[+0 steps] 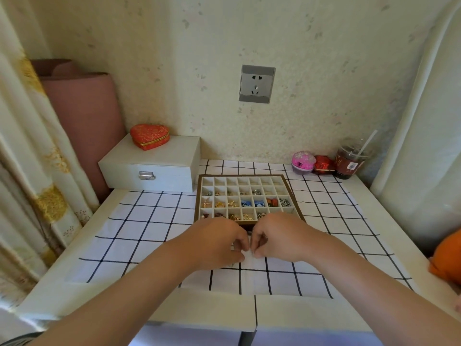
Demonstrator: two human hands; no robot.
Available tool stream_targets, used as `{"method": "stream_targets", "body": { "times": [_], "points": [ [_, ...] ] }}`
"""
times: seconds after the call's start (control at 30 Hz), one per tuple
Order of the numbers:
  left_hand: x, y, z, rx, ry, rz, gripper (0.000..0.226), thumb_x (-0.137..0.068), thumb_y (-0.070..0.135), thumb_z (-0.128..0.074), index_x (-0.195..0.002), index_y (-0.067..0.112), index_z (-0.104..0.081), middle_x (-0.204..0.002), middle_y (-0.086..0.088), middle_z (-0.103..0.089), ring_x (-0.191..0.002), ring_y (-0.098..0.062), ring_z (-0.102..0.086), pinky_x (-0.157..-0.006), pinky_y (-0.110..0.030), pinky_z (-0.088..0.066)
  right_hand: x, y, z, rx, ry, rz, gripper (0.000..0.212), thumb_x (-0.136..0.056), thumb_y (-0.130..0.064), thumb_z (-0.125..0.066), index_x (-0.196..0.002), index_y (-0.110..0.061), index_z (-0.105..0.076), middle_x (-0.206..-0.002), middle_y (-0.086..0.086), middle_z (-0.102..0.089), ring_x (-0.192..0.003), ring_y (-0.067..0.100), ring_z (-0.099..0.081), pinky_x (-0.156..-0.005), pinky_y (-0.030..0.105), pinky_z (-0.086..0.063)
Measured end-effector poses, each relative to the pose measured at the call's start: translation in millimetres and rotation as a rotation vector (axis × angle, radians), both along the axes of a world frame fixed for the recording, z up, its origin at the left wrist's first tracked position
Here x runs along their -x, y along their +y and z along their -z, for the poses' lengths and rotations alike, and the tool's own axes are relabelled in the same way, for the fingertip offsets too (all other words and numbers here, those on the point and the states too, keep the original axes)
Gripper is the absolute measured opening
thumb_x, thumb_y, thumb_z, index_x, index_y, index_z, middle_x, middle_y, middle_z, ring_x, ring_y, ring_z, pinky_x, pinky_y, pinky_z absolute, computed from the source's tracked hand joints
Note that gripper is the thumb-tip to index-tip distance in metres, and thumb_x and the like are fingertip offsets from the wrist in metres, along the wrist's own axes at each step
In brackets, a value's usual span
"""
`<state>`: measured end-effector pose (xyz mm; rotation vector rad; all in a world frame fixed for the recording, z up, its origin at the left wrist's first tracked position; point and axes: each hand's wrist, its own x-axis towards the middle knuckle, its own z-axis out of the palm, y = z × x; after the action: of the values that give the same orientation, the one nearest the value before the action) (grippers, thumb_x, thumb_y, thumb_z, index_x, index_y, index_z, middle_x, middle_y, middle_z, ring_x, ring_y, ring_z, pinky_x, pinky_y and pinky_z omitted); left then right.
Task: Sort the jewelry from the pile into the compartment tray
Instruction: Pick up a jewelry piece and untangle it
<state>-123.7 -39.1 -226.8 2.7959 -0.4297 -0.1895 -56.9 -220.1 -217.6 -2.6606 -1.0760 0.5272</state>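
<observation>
The compartment tray (291, 188), brown-framed with white dividers, lies on the checked cloth in the middle of the table. Several of its cells hold rings, beads, chains and blue and red pieces; the back row looks bare. Just in front of the tray my left hand (219, 242) and my right hand (279, 237) meet, fingers curled downward. Their fingertips pinch a small thin silvery jewelry piece (252, 253) between them, close to the cloth. The hands hide most of it and cover the tray's front edge. No loose pile shows.
A white jewelry box (149, 166) with a red heart-shaped box (149, 136) on top stands at the back left. A pink case (303, 162), a red box (323, 164) and a drink cup with straw (350, 161) stand at the back right. An orange object (446, 258) sits at the right edge.
</observation>
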Motion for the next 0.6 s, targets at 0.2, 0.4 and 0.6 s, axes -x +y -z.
{"method": "stream_targets", "body": {
  "times": [0.2,0.4,0.6],
  "points": [
    [-2,2,3,0.208,-0.029,-0.126,0.017,-0.088,0.040,-0.069,-0.104,0.037,-0.068,-0.095,0.020,-0.069,-0.085,0.004,-0.060,-0.083,-0.029,-0.055,-2,-1,-9,-0.236,0.142,0.113,0.004,-0.086,-0.026,-0.077,-0.084,-0.029,-0.075,-0.086,-0.010,-0.071,-0.069,0.000,-0.062,-0.064,0.017,-0.048],
    [-15,3,-17,0.703,-0.072,-0.227,0.009,-0.084,0.028,-0.078,-0.088,0.025,-0.071,-0.074,0.011,-0.069,-0.070,-0.004,-0.065,-0.074,-0.021,-0.054,-10,-5,-30,-0.687,0.296,0.321,0.005,-0.081,-0.013,-0.081,-0.085,-0.016,-0.078,-0.072,0.005,-0.075,-0.044,0.013,-0.050,-0.049,0.022,-0.044],
    [-29,1,-39,0.861,-0.051,-0.234,0.004,-0.090,0.024,-0.070,-0.088,0.021,-0.073,-0.075,0.010,-0.073,-0.068,-0.008,-0.067,-0.063,-0.011,-0.046,-15,-4,-42,-0.826,0.302,0.346,0.011,-0.083,-0.010,-0.079,-0.093,-0.015,-0.078,-0.064,-0.008,-0.068,-0.043,0.002,-0.050,-0.045,0.016,-0.040]
  ]
}}
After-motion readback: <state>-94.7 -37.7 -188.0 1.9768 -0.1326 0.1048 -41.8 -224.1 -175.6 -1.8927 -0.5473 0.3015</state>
